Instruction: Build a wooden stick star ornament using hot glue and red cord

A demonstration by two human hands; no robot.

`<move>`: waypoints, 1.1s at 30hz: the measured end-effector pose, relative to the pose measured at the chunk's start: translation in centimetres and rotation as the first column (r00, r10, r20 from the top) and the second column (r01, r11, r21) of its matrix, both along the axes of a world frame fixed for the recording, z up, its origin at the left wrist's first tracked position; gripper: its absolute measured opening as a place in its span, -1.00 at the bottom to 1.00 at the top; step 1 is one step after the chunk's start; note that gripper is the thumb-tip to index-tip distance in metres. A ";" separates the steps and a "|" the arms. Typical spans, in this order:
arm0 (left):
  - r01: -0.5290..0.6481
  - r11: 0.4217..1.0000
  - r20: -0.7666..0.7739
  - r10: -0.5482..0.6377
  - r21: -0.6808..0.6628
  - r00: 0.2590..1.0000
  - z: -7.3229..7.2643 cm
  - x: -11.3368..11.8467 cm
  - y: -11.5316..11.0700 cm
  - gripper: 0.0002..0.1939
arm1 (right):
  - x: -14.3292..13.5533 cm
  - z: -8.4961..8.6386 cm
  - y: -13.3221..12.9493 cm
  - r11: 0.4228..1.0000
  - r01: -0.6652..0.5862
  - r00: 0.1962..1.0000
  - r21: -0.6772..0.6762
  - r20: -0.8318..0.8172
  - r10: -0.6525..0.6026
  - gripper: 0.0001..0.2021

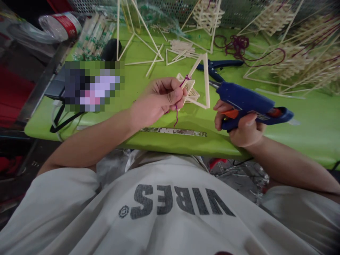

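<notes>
Between the thumb and fingers of my left hand [162, 101] is a small triangular frame of pale wooden sticks [207, 81]. Purple yarn [187, 77] is wound round one of its sides, and a loose end hangs below my fingers. My right hand [243, 127] is wrapped round the grip of a blue glue gun [244, 101] with an orange trigger. Its metal nozzle points left, close to the frame's right side; whether they touch I cannot tell. Behind my left fingers lies a stack of short sticks [192, 92], partly hidden.
Blue pliers [220, 67] lie beyond the glue gun. Larger stick frames [134, 33] and several stacked stick pieces [289, 60] stand at the back and right. A purple yarn tangle [236, 46], wrapped stick bundles [92, 37] and a metal ruler [172, 131] rest on the green table [138, 138].
</notes>
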State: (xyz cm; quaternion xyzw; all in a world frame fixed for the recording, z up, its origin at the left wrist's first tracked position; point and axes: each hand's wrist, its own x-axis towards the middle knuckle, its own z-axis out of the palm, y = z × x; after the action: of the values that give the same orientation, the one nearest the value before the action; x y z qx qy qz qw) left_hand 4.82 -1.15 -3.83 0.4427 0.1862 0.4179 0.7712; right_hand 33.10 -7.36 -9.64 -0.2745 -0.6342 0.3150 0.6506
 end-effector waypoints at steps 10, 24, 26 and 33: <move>-0.173 0.962 -0.160 0.209 0.212 0.965 0.6 -1.3 1.3 -0.74 | 0.4 1.5 0.7 0.987 0.093 0.993 -0.135 -0.057 -0.102 -0.49; -0.343 0.846 -0.247 0.464 0.409 0.851 0.6 -2.1 2.2 -0.83 | 7.0 2.3 8.9 0.895 0.436 0.871 -0.098 -0.202 -0.447 -0.21; -0.346 0.846 -0.269 0.472 0.405 0.840 0.6 -2.3 2.3 -0.83 | 8.7 2.9 10.2 0.867 0.461 0.854 -0.189 -0.173 -0.491 -0.19; -0.350 0.858 -0.214 0.448 0.375 0.868 0.2 -2.5 2.6 -0.79 | 12.9 5.4 11.4 0.768 0.433 0.889 -0.471 0.085 -0.450 -0.51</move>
State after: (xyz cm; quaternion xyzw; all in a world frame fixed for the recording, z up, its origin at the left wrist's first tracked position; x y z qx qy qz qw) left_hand 2.35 1.47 -3.68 0.5712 0.3157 0.5244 0.5468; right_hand 46.04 4.07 -4.22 -0.5620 -0.4436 0.3040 0.6284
